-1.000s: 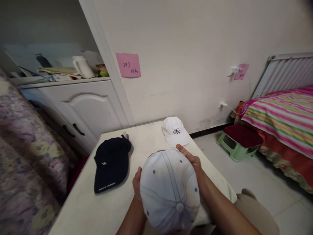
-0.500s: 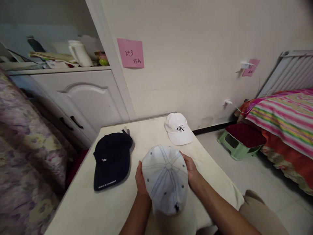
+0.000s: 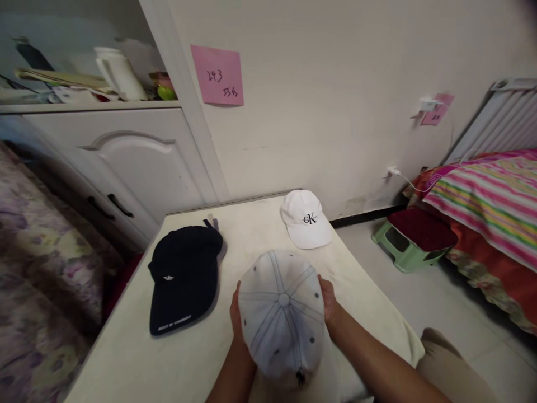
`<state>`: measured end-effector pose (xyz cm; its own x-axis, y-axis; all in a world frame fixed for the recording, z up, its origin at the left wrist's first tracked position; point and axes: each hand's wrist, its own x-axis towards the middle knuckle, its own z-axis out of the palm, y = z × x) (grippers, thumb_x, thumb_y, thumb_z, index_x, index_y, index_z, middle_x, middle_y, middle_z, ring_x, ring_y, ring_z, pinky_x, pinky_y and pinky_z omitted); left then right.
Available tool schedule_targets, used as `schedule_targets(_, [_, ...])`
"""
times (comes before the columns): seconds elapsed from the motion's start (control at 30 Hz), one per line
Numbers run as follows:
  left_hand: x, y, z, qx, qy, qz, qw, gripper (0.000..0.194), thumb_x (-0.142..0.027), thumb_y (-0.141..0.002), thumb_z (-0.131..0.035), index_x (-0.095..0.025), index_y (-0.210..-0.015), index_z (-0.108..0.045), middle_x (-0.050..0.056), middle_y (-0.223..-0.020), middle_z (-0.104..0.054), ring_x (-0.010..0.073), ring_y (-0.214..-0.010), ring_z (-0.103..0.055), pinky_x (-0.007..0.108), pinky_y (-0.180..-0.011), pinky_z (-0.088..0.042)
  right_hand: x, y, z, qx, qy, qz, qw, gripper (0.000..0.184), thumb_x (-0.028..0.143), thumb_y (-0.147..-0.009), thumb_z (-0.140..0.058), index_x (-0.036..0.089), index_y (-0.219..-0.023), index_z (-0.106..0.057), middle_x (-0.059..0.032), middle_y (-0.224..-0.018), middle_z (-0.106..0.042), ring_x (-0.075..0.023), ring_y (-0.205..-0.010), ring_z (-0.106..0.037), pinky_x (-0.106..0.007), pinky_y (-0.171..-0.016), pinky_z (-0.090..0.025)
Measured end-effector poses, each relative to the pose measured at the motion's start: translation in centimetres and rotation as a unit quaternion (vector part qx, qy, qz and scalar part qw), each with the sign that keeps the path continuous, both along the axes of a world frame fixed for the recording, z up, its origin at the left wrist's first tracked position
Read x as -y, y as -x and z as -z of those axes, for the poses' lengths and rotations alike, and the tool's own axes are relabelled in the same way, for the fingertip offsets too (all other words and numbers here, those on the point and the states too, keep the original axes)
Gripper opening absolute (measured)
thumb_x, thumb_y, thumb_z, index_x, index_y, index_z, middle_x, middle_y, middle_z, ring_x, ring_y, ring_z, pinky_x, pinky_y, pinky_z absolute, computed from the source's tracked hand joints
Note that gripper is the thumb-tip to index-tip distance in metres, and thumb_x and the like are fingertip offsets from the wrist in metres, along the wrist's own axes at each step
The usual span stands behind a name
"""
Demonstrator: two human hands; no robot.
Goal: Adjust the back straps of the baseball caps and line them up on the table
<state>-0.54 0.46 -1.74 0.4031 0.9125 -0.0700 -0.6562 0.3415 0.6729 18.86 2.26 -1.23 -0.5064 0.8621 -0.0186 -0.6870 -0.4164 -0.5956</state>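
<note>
Between my hands is a pale blue-grey baseball cap (image 3: 283, 313), its top button and stitched seams facing me and a small dark emblem low on the front. My left hand (image 3: 236, 316) is closed on its left side, and my right hand (image 3: 329, 302) grips the right side; most fingers are hidden behind or under the cap. To the left, a dark navy cap (image 3: 184, 274) lies on the cream-covered table (image 3: 126, 341), its brim pointing toward me. A white cap (image 3: 306, 219) with black letters rests near the table's far right corner.
A white cabinet (image 3: 134, 157) stands at the back left, with a white jug (image 3: 119, 75) on its shelf. A floral curtain (image 3: 37, 280) hangs at left. On the right are a green stool (image 3: 405, 252) and a bed (image 3: 499, 190).
The held cap has tipped slightly, with its crown turned more toward me and its emblem lower. My view has shifted a little. The navy and white caps stay on the table.
</note>
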Motion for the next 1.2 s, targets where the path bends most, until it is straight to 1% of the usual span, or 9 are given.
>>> schedule_targets(0.1, [0.1, 0.1, -0.3, 0.156, -0.019, 0.013, 0.987, 0.049, -0.051, -0.092, -0.039, -0.023, -0.113, -0.073, 0.005, -0.109, -0.075, 0.0267, -0.113, -0.064, 0.037, -0.101, -0.046, 0.0, -0.1, 0.1, 0.013, 0.02, 0.017, 1.0, 0.053, 0.052, -0.061, -0.072, 0.018, -0.102, -0.07, -0.011, -0.091, -0.076, -0.036, -0.099, -0.067, -0.051, -0.082, -0.056])
schedule_targets(0.23, [0.2, 0.3, -1.3, 0.227, -0.045, 0.043, 0.972, 0.047, -0.04, -0.096, -0.033, -0.023, -0.119, -0.07, 0.004, -0.12, -0.071, 0.0244, -0.123, -0.058, 0.037, -0.112, -0.034, 0.1, -0.2, 0.5, 0.024, 0.038, 0.052, 0.998, 0.047, 0.048, -0.067, -0.066, 0.017, -0.102, -0.071, -0.0084, -0.082, -0.076, -0.0326, -0.088, -0.07, -0.046, -0.076, -0.058])
schedule_targets(0.43, [-0.1, 0.5, -1.5, 0.203, -0.042, 0.091, 0.974, 0.055, -0.05, -0.096, -0.03, -0.021, -0.123, -0.067, 0.006, -0.124, -0.069, 0.0248, -0.132, -0.048, 0.038, -0.114, -0.029, -0.2, -0.2, 0.3, 0.029, 0.033, 0.073, 0.996, 0.049, 0.056, -0.069, -0.066, 0.019, -0.101, -0.072, -0.0073, -0.078, -0.075, -0.0314, -0.084, -0.07, -0.045, -0.07, -0.059])
schedule_targets(0.6, [-0.2, 0.6, -1.1, 0.193, -0.033, 0.065, 0.979, 0.054, -0.051, -0.096, -0.029, -0.025, -0.122, -0.067, 0.006, -0.121, -0.07, 0.023, -0.134, -0.047, 0.037, -0.114, -0.028, -0.4, -0.3, -0.1, 0.033, 0.033, 0.082, 0.996, 0.049, 0.057, -0.069, -0.067, 0.019, -0.1, -0.072, -0.007, -0.077, -0.075, -0.0311, -0.085, -0.069, -0.044, -0.071, -0.059])
schedule_targets(0.73, [-0.2, 0.5, -1.5, 0.202, -0.041, 0.066, 0.976, 0.055, -0.05, -0.097, -0.026, -0.025, -0.122, -0.068, 0.006, -0.122, -0.07, 0.0229, -0.135, -0.044, 0.038, -0.115, -0.026, -0.5, -0.2, -0.3, 0.014, 0.041, 0.088, 0.995, 0.047, 0.055, -0.073, -0.066, 0.019, -0.102, -0.072, -0.0065, -0.079, -0.076, -0.0303, -0.089, -0.069, -0.045, -0.075, -0.058])
schedule_targets(0.9, [-0.2, 0.1, -2.1, 0.225, -0.094, 0.12, 0.962, 0.061, -0.054, -0.095, -0.025, -0.021, -0.122, -0.068, 0.008, -0.132, -0.064, 0.0273, -0.141, -0.035, 0.045, -0.118, -0.018, -0.7, -0.4, -0.8, -0.03, 0.068, 0.078, 0.994, 0.045, 0.048, -0.075, -0.066, 0.016, -0.107, -0.07, -0.0078, -0.09, -0.077, -0.0293, -0.1, -0.068, -0.045, -0.09, -0.053])
schedule_targets(0.97, [0.1, 0.0, -1.9, 0.229, -0.107, 0.14, 0.957, 0.058, -0.05, -0.096, -0.026, -0.02, -0.126, -0.066, 0.008, -0.134, -0.062, 0.0281, -0.142, -0.033, 0.047, -0.119, -0.015, -0.8, -0.6, -0.8, -0.049, 0.09, 0.069, 0.992, 0.044, 0.046, -0.08, -0.062, 0.014, -0.109, -0.07, -0.009, -0.095, -0.077, -0.0283, -0.105, -0.067, -0.045, -0.096, -0.05])
schedule_targets(1.07, [0.4, 0.2, -1.3, 0.232, -0.102, 0.153, 0.955, 0.051, -0.038, -0.097, -0.027, -0.02, -0.125, -0.066, 0.007, -0.126, -0.068, 0.0266, -0.14, -0.036, 0.046, -0.119, -0.016, -1.1, -0.8, -0.6, -0.07, 0.113, 0.058, 0.989, 0.045, 0.045, -0.086, -0.054, 0.012, -0.111, -0.069, -0.0109, -0.102, -0.076, -0.0277, -0.11, -0.065, -0.046, -0.101, -0.046])
schedule_targets(1.2, [0.2, 0.4, -0.7, 0.216, -0.05, 0.093, 0.971, 0.053, -0.03, -0.099, -0.023, -0.02, -0.116, -0.072, 0.005, -0.111, -0.075, 0.0229, -0.133, -0.048, 0.038, -0.118, -0.022, -1.3, -0.9, -0.3, -0.082, 0.113, 0.044, 0.989, 0.048, 0.048, -0.089, -0.048, 0.011, -0.114, -0.067, -0.012, -0.106, -0.075, -0.0278, -0.113, -0.063, -0.047, -0.104, -0.043])
